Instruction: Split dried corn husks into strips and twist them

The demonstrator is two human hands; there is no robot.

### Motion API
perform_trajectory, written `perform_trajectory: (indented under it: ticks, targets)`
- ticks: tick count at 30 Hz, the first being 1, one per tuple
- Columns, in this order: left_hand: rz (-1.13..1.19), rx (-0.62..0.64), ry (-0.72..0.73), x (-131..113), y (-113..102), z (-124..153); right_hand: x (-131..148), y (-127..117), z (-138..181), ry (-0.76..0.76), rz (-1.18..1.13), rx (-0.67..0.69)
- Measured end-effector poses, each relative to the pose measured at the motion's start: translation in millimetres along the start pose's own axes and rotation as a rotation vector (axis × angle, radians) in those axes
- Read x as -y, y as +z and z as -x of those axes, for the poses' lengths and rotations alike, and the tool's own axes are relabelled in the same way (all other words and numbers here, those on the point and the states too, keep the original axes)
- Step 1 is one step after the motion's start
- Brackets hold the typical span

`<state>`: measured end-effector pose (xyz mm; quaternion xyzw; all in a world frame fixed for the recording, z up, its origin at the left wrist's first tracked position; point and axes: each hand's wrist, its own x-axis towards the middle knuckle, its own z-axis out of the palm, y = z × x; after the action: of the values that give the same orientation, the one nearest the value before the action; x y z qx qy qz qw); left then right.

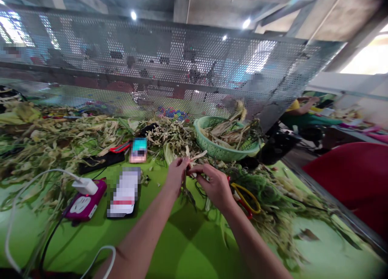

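In the middle of the head view, my left hand (pixel 176 177) pinches a small bunch of pale plant strips (pixel 198 155). Their ends stick up past the fingers, and darker limp ends hang below. My right hand (pixel 216 185) meets it from the right, thumb and fingers drawn together at the same bunch. What lies between those fingertips is too small to make out. Beside my right wrist lie scissors (pixel 249 200) with yellow and red handles. Beyond the hands stands a green plastic basket (pixel 209 148) with dried leaves and stalks in it.
Heaps of dried plant strips (pixel 69 139) cover the green table (pixel 182 238). To the left lie a phone (pixel 125 192), a purple power strip (pixel 86 202) with cables, and a red cutter (pixel 119 146). A perforated metal screen (pixel 151 68) rises behind; another person (pixel 303 109) sits far right.
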<state>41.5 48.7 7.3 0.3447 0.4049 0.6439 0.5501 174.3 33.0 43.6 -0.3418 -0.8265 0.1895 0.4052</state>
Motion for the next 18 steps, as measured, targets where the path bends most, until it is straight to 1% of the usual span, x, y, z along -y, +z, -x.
perform_trajectory:
  ticks: [4, 6, 8, 12, 15, 18]
  targets:
    - [-0.274, 0.067, 0.087, -5.8, 0.5, 4.0, 0.7, -1.2, -0.3, -0.024, 0.030, -0.128]
    - [-0.372, 0.118, 0.102, -8.6, 0.9, 5.0, -1.1, -0.9, -0.4, 0.015, -0.004, -0.183]
    - [-0.396, 0.178, 0.094, -10.8, 2.3, 5.9, -4.6, 0.0, 0.1, 0.099, -0.062, -0.228]
    - [-0.339, 0.302, 0.072, -14.0, 6.4, 8.4, -12.9, 1.6, 1.7, 0.261, -0.165, -0.331]
    - [-0.359, 0.339, 0.077, -16.3, 8.2, 11.6, -16.1, 1.3, 2.2, 0.315, -0.197, -0.370]
    - [-0.405, 0.344, 0.089, -18.5, 9.1, 15.1, -17.4, 1.1, 2.3, 0.327, -0.173, -0.381]
